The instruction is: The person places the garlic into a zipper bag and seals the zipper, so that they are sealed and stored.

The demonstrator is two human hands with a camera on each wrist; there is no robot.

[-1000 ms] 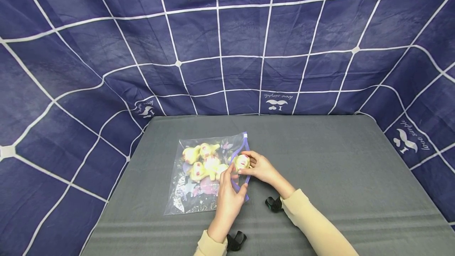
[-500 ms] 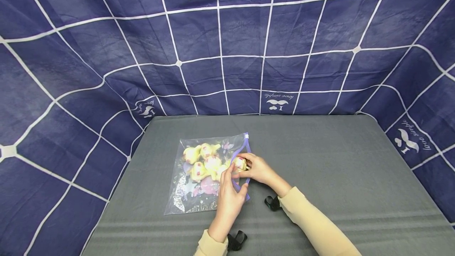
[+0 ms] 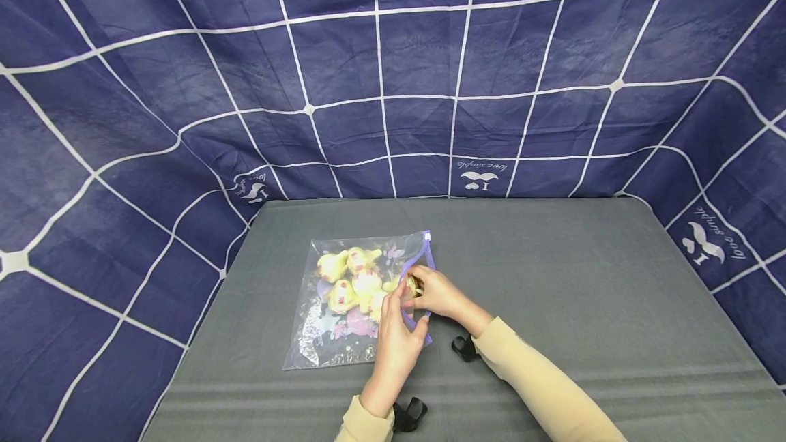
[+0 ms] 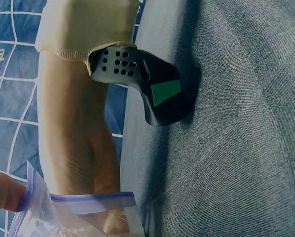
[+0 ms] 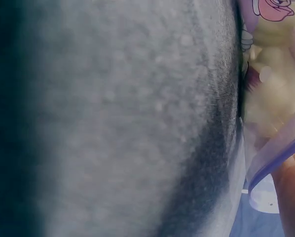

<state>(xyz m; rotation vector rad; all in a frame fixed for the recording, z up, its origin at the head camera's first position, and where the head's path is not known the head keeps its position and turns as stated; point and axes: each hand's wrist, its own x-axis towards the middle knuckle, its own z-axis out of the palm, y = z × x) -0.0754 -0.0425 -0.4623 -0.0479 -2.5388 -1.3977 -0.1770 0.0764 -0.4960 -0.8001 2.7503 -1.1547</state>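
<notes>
A clear zip bag with a purple zip edge lies flat, its mouth facing right and spread apart. Several yellow, round-headed toys with red marks show through its printed plastic. My left hand holds the bag's lip at the mouth, fingers above and thumb near the lower edge. My right hand reaches into the mouth and grips another yellow toy, mostly hidden by its fingers. In the left wrist view, the purple zip edge crosses in front of the right hand. The right wrist view is blurred, with the purple zip edge at right.
Grey cloth covers the table. A blue curtain with white lines hangs behind and at both sides. Black wrist-worn mounts stick out by both cuffs, near the table surface.
My right hand has moved left, carrying the yellow toy from the bag's mouth further inside, where the fingers now cover most of it. The left hand has stayed nearly still.
</notes>
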